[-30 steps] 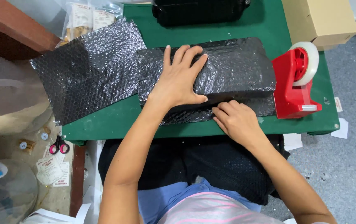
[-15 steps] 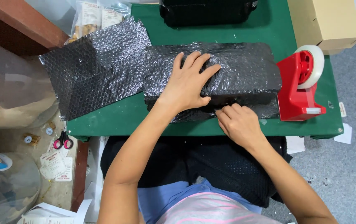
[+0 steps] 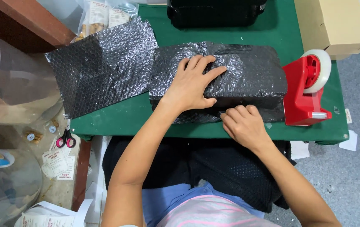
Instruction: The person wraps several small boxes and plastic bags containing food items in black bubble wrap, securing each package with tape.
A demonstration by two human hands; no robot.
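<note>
black bubble-wrapped parcel (image 3: 247,75), tan carton (image 3: 335,23)

So there's a green surface (image 3: 117,122) with a loose sheet of black bubble wrap (image 3: 104,67) over at 10 o'clock. A red tape dispenser (image 3: 306,90) with a white roll sits at 3 o'clock, and a cardboard box (image 3: 335,25) is up at 1 o'clock. A black tray-looking thing (image 3: 215,12) is at 12. On the floor at 8 o'clock, pink-handled scissors (image 3: 65,138) lie beside some paper slips (image 3: 56,162).
</note>
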